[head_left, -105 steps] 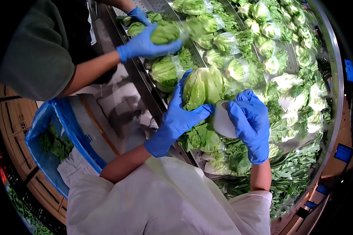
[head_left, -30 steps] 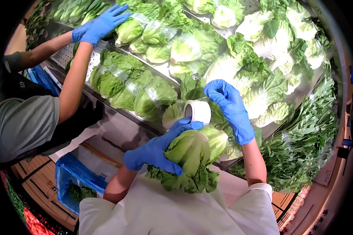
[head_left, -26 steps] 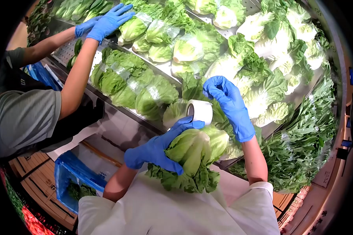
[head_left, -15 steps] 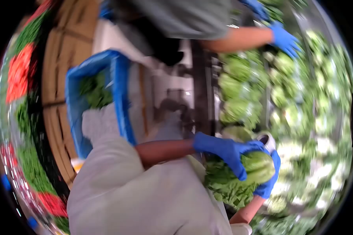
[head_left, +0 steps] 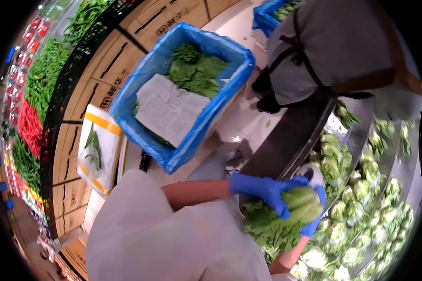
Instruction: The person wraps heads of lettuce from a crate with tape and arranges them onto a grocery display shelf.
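A leafy green lettuce head (head_left: pixel 301 204) is held between both of my blue-gloved hands, its pale base toward the upper right and its frilly leaves hanging toward the lower left. My left hand (head_left: pixel 263 188) closes over its upper side, the thumb pressed against the leaves. Around the far right side curls my right hand (head_left: pixel 311 227), its fingers partly hidden behind the lettuce. A white ring-shaped roll (head_left: pixel 315 174) shows just beyond my fingers; whether I touch it, I cannot tell.
A blue-lined crate (head_left: pixel 211 125) holds leafy greens and a pale cloth-like sheet (head_left: pixel 171 110). Beside it lies a white foam box (head_left: pixel 88 140) with yellow tape. Lettuces (head_left: pixel 330 159) fill the tiered shelf at right. A co-worker (head_left: pixel 314 51) stands at upper right. Peppers (head_left: pixel 30 124) line the left display.
My view has turned, bringing the crate and foam box more fully into sight. The co-worker now appears farther right, with the gloved hands out of sight. Both my hands keep the lettuce.
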Motion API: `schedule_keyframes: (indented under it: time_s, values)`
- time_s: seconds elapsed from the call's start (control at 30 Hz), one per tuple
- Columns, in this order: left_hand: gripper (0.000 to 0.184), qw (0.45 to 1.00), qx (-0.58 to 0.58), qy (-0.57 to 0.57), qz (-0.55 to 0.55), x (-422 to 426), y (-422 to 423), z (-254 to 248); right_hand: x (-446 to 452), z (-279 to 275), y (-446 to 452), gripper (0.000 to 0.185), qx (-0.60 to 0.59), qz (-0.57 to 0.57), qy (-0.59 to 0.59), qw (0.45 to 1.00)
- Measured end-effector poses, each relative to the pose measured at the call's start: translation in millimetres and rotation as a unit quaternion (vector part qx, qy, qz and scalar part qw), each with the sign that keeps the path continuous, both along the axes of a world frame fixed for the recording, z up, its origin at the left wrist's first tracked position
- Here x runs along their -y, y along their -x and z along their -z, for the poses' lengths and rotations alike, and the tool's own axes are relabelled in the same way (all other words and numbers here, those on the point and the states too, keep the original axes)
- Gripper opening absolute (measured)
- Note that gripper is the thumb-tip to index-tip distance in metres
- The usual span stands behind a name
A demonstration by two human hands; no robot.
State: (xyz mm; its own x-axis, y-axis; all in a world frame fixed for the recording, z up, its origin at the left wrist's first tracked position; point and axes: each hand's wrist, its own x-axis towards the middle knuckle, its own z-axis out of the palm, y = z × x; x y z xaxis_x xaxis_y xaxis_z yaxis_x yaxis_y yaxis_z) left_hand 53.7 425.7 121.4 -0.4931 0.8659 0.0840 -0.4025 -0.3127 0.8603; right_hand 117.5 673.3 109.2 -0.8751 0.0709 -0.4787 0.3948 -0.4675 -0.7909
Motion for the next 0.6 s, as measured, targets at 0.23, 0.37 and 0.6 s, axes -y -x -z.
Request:
schedule_keyframes:
  time_s: [0.23, 0.37, 0.6]
  values:
    - [0.064, 0.904, 0.38, -0.106, -0.165, 79, -20, -56, 42, -53, 66, 0.035, -0.087, 0.013, -0.192, 0.977]
    - [0.061, 0.915, 0.336, -0.01, -0.225, 74, -6, -75, 40, -110, 46, 0.038, -0.118, -0.12, -0.293, 0.941]
    - [0.061, 0.947, 0.231, 0.062, -0.214, 48, 26, -45, 83, -171, 64, 0.028, -0.321, -0.31, -0.49, 0.749]
